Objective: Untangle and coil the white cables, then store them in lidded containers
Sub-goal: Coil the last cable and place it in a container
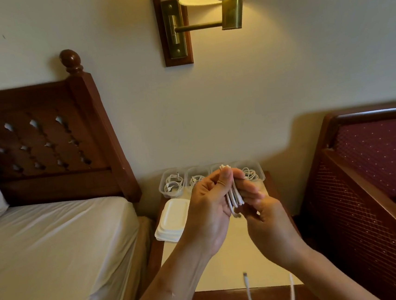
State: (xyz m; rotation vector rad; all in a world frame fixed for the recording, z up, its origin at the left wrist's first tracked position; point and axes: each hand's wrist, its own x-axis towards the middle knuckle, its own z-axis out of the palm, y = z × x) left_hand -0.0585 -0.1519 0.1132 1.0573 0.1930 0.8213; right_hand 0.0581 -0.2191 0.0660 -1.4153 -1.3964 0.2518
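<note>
Since the coil isn't done yet, both hands are up in the air over the nightstand point(227, 263) instead of down by the tubs. The left hand point(207, 204) pinches the bundle of white cable point(234, 194), thumb pressed across the loops so they can't spring open. The right hand point(269, 218) is curled round the other side of the same bundle, its fingers touching the left's. So the hands are together, both clamped on the cable.

A loose tail point(247, 287) hangs over the front edge of the nightstand, with a connector showing at one end. I'm guessing it's the rest of the same cable, but the hands hide where it joins, so don't quote me. If it is, there are a few more wraps to go before this one gets stored.

The clear containers point(164, 191) sit in a row along the back against the wall, which keeps the front of the top free for working. Three of them have coiled cables inside with no lids on. One is mostly behind the hands and I can't tell what's in it; my bet is that's where this coil is headed.

The white lids point(172, 218) are stacked just in front of the leftmost tub, on the left-hand side. Looks like the plan is to fill everything first, then lid them all in one go.
</note>
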